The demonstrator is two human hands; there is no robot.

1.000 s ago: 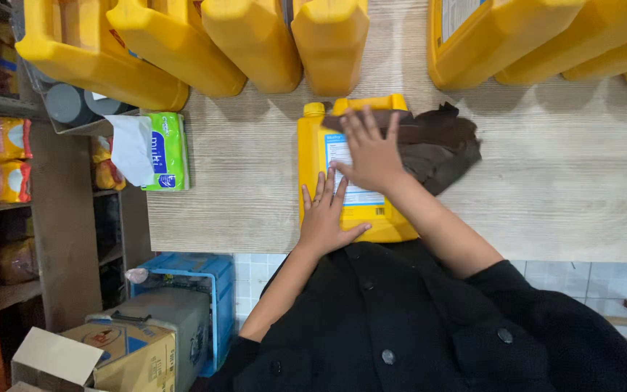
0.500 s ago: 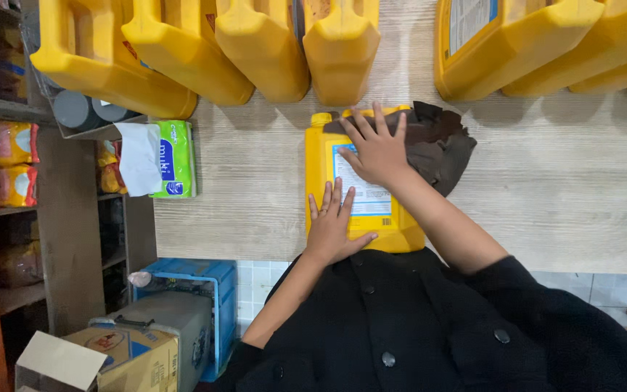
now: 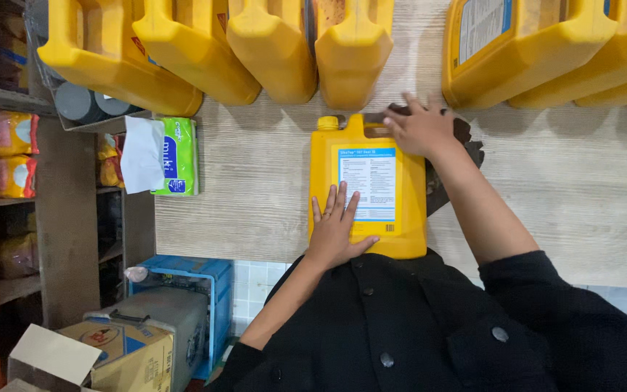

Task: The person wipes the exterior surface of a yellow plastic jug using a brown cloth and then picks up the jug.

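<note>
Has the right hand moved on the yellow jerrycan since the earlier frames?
Yes. The right hand has slid off the jerrycan's white label to the top corner of the yellow jerrycan, by its handle and the dark cloth.

Light: bright, even, from above.
Shadows: soft, beside the right hand (image 3: 421, 129).
Focus: sharp centre.
Edges: wide-angle stretching far from both hands.

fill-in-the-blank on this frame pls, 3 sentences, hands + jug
1. The left hand lies flat on the ____ jug lying on the counter.
2. The right hand is at the jug's ____ end.
3. A dark ____ lies under the jug.

Missing words: yellow; handle; cloth
</note>
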